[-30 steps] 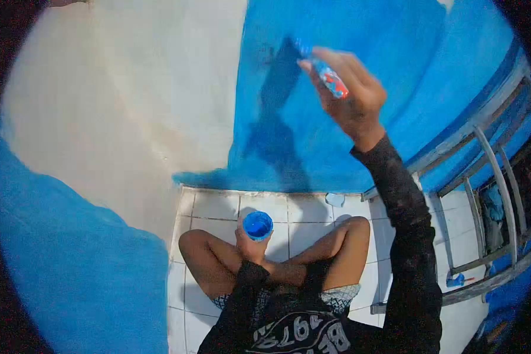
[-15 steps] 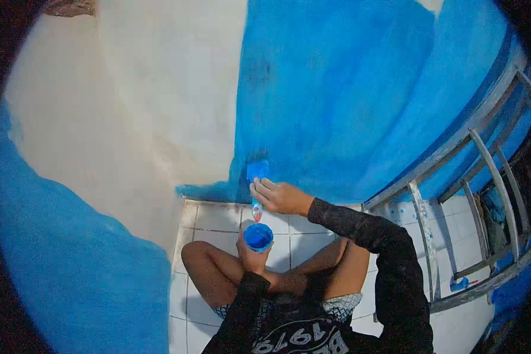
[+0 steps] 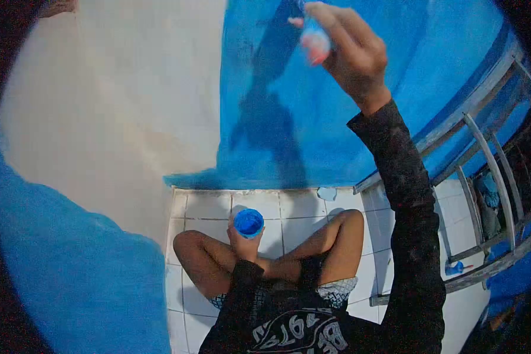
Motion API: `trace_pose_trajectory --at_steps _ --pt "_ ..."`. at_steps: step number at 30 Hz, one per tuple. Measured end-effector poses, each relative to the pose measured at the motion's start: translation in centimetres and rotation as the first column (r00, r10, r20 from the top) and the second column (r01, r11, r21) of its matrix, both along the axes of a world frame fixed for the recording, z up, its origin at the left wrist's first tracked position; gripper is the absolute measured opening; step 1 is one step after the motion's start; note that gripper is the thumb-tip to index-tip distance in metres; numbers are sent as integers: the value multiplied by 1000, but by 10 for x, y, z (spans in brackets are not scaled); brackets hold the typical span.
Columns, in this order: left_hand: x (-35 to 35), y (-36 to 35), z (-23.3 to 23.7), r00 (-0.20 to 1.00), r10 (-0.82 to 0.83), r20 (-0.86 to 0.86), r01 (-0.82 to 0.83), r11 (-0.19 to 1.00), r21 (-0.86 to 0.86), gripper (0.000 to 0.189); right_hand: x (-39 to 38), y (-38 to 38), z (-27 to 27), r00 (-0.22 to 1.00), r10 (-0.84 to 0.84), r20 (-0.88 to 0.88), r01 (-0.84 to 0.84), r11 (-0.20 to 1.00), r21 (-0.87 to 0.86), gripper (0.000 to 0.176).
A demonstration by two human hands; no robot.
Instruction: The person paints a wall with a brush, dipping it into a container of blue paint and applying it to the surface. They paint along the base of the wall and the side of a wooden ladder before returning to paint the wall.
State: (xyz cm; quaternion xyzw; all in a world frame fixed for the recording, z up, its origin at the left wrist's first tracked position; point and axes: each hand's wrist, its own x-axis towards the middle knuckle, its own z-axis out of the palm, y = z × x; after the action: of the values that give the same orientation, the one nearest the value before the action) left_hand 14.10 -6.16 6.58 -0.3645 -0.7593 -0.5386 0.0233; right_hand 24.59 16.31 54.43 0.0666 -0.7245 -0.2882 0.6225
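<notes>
My left hand (image 3: pixel 244 241) is wrapped round a small cup of blue paint (image 3: pixel 249 223), held upright over my crossed legs. High up before the blue-painted wall (image 3: pixel 324 130), my right hand (image 3: pixel 354 50) grips the paintbrush (image 3: pixel 315 44) by its handle. The handle's red end points down towards me, slightly blurred. The brush's bristles are out of sight at the top edge of the view.
An unpainted pale wall section (image 3: pixel 153 76) lies left of centre, with more blue (image 3: pixel 76 265) at far left. A wooden ladder (image 3: pixel 495 171) leans at the right. Beside it on the tiled floor (image 3: pixel 209 203) lies a small blue brush (image 3: pixel 456 269).
My right hand has lifted the brush from low on the wall, up and to the right. My left hand still holds the cup. The view has shifted slightly.
</notes>
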Motion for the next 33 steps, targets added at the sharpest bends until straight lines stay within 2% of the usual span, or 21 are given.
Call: trace_pose_trajectory --at_steps 2,4,6,8,10,12,13,15,16,18,19,21,22,23,25,26,29,30,31,33 --pt "0 1 4 999 3 -50 -2 1000 15 108 5 9 -29 949 -296 107 281 949 140 35" --pt "0 -1 5 998 -32 56 33 999 -16 107 2 19 -81 920 -350 179 317 930 187 39" --pt "-1 -1 -1 999 -29 39 30 999 -45 107 7 17 -136 885 -319 339 288 948 138 43" --pt "-1 -1 -3 1000 -19 21 20 997 -70 107 9 5 -191 888 -255 382 239 967 89 48" --pt "-2 -5 1 998 -60 33 65 988 -140 108 15 -18 -251 830 -157 535 279 948 -155 49" --pt "0 -6 4 999 -39 31 43 991 -130 109 22 -35 -305 712 -89 696 351 904 -243 49" --pt "0 -5 4 999 -26 30 29 993 -117 111 23 -38 -331 717 -93 691 349 906 -240 49" --pt "-3 -2 -13 997 -44 68 52 992 -114 114 22 -38 -366 695 54 717 292 890 -350 50" --pt "-5 1 -24 992 -63 112 76 990 -115 116 22 -33 -364 701 48 712 294 890 -349 50" --pt "-7 2 -46 994 -40 98 54 989 -141 118 22 -18 -358 693 232 683 345 725 -596 41" --pt "-9 3 -49 996 -11 89 26 986 -164 119 22 -8 -345 701 227 676 346 721 -600 41" --pt "-5 0 -4 997 -11 70 26 977 -212 119 22 16 -284 807 400 434 163 556 -815 35" --pt "0 -2 12 998 -5 62 21 963 -268 119 25 20 -244 830 400 389 64 624 -779 30" --pt "1 0 10 998 -11 63 28 963 -267 119 28 22 -198 848 404 343 -32 686 -727 26" --pt "0 1 -1 990 3 141 18 988 -150 110 37 19 -121 854 415 314 -69 688 -722 25" --pt "-1 0 -2 990 -2 141 24 988 -155 110 41 22 -89 923 259 284 -70 840 -537 22" --pt "-1 0 0 993 -10 117 25 992 -122 109 58 23 -3 983 102 151 -66 972 -226 20" --pt "1 2 1 994 -12 112 25 994 -108 109 62 26 15 991 50 124 -38 995 -93 20" --pt "1 3 2 994 -15 106 25 995 -94 109 66 26 17 990 46 132 -33 994 -100 20" --pt "-4 6 -13 995 -23 97 30 997 -76 108 70 28 20 989 -124 78 120 991 58 32"
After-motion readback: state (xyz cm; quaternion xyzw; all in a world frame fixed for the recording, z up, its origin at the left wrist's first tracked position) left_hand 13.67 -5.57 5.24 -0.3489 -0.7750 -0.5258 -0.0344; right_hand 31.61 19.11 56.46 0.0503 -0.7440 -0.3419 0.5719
